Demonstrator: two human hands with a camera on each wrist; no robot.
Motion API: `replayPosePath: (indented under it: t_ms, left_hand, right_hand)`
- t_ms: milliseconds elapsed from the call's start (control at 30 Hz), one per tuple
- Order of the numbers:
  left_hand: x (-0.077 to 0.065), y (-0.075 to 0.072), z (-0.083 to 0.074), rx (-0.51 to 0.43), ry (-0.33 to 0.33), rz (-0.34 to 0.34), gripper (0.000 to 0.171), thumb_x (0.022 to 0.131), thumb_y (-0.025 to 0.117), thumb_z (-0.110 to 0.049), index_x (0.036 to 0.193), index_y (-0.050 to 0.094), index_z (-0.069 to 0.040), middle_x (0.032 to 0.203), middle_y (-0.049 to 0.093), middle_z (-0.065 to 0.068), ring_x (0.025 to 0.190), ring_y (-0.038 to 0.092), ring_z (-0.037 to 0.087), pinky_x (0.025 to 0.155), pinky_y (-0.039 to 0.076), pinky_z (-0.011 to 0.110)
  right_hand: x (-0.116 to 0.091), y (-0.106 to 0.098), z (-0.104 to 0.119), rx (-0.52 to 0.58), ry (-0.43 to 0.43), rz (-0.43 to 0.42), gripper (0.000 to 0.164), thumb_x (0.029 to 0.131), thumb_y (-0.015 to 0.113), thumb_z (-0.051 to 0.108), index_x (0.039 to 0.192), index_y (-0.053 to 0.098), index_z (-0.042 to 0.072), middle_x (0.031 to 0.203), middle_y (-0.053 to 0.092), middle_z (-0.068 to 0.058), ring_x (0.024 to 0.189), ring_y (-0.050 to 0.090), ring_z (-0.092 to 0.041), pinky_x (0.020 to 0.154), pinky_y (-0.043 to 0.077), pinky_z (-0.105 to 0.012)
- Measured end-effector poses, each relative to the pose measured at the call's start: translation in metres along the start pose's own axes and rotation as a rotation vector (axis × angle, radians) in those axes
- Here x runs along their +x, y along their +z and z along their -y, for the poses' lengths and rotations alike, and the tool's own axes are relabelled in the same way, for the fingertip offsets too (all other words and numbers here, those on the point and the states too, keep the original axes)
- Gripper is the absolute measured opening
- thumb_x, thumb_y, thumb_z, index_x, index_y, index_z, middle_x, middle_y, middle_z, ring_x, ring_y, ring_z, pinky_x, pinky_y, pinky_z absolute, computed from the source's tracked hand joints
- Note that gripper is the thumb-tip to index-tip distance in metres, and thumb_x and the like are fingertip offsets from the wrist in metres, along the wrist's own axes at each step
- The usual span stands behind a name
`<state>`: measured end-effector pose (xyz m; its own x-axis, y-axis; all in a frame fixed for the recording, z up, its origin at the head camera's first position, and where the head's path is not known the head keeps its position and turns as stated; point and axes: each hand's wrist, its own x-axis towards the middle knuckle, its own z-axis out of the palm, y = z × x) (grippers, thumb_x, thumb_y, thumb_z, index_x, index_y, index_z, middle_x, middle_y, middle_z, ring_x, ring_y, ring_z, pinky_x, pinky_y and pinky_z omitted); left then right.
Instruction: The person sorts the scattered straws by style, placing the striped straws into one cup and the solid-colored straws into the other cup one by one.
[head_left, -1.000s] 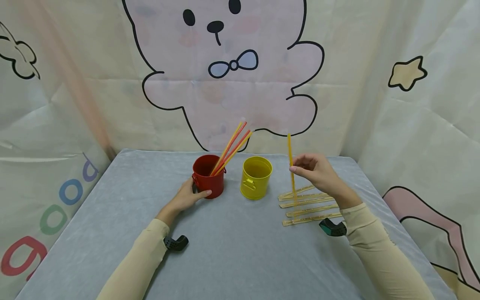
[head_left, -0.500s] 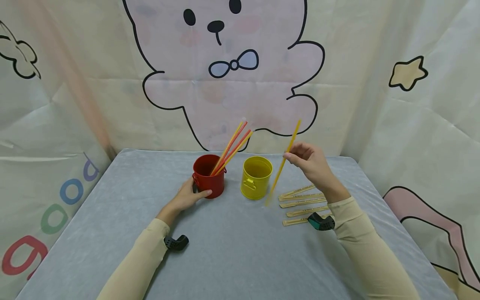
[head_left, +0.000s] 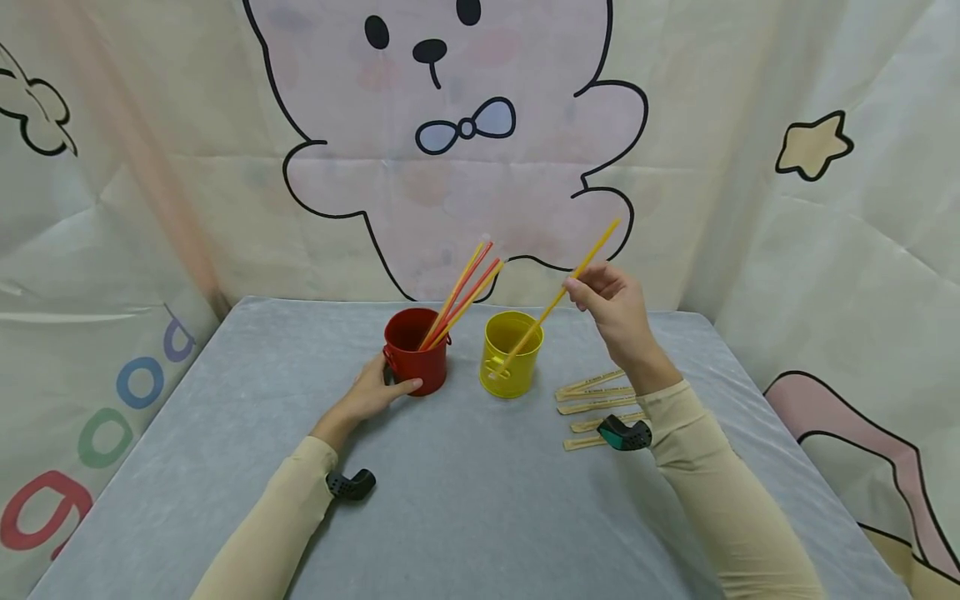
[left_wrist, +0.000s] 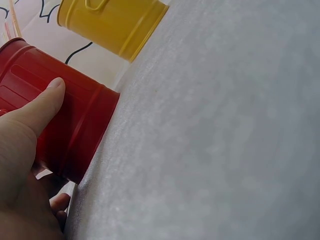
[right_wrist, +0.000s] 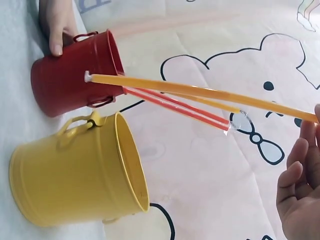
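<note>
My left hand (head_left: 369, 393) holds the red bucket (head_left: 416, 373) low on its side, the thumb (left_wrist: 47, 102) lying across the front in the left wrist view. Several yellow and red straws (head_left: 467, 296) lean to the right out of that bucket. Between thumb and fingers, my right hand (head_left: 618, 321) pinches a yellow-orange straw (head_left: 596, 250) near its upper part. This straw slants down to the left, and its lower end overlaps the yellow bucket (head_left: 527, 367) in the head view. Clear wrapping shows at its end (right_wrist: 88, 76) in the right wrist view.
Several slim beige packets (head_left: 592, 407) lie on the table right of the yellow bucket, partly hidden by the right forearm. A blue-grey cloth (head_left: 465, 500) covers the table. Behind it hangs a printed curtain (head_left: 480, 200).
My right hand has moved left and up with the straw, which has gone from nearly upright to slanted, its lower end swinging over to the yellow bucket. My left hand has stayed at the red bucket.
</note>
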<state>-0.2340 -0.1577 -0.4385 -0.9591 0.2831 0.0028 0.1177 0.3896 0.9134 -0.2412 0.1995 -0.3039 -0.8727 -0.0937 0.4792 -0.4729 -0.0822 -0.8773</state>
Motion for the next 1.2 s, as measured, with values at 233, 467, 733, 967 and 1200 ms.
replayPosePath:
  t_ms: [233,467,733,967,1200]
  left_hand:
    - [0.009,0.003,0.020,-0.001,0.007,-0.025,0.080,0.092,0.075,-0.023,0.155,0.031,-0.003,0.161,0.037,0.019,0.153,0.027,0.039,0.124,0.022,0.061]
    - [0.016,0.005,0.036,0.038,0.008,-0.032,0.082,0.091,0.076,-0.032,0.156,0.031,-0.010,0.162,0.038,0.013,0.154,0.028,0.034,0.124,0.023,0.060]
    - [0.016,0.005,0.037,0.037,-0.002,-0.026,0.083,0.090,0.076,-0.035,0.156,0.031,-0.011,0.162,0.038,0.011,0.154,0.027,0.033,0.124,0.022,0.061]
    - [0.017,0.004,0.039,0.034,0.014,-0.025,0.082,0.091,0.076,-0.034,0.155,0.032,-0.010,0.162,0.038,0.012,0.154,0.027,0.034,0.124,0.023,0.061]
    - [0.017,0.004,0.038,0.037,0.014,-0.038,0.081,0.090,0.077,-0.032,0.155,0.033,-0.011,0.161,0.039,0.011,0.154,0.028,0.032,0.125,0.022,0.059]
  right_hand:
    - [0.007,0.014,0.003,0.017,-0.028,-0.129,0.025,0.093,0.065,-0.006,0.084,0.065,0.017,0.077,0.071,0.008,0.068,0.058,-0.008,0.062,0.047,-0.019]
    - [0.010,0.025,0.003,0.071,-0.051,-0.213,0.026,0.092,0.065,-0.007,0.083,0.066,0.017,0.075,0.070,0.008,0.066,0.058,-0.007,0.060,0.045,-0.017]
    - [0.012,0.036,-0.002,0.110,-0.059,-0.265,0.025,0.092,0.066,-0.007,0.083,0.067,0.017,0.073,0.069,0.008,0.065,0.058,-0.008,0.058,0.046,-0.015]
    - [0.014,0.048,-0.008,0.114,-0.052,-0.304,0.023,0.091,0.068,-0.004,0.082,0.067,0.018,0.074,0.068,0.009,0.065,0.058,-0.006,0.058,0.046,-0.018]
    - [0.014,0.060,-0.012,0.103,-0.052,-0.309,0.022,0.091,0.069,-0.002,0.083,0.066,0.017,0.073,0.068,0.010,0.065,0.056,-0.005,0.058,0.044,-0.017]
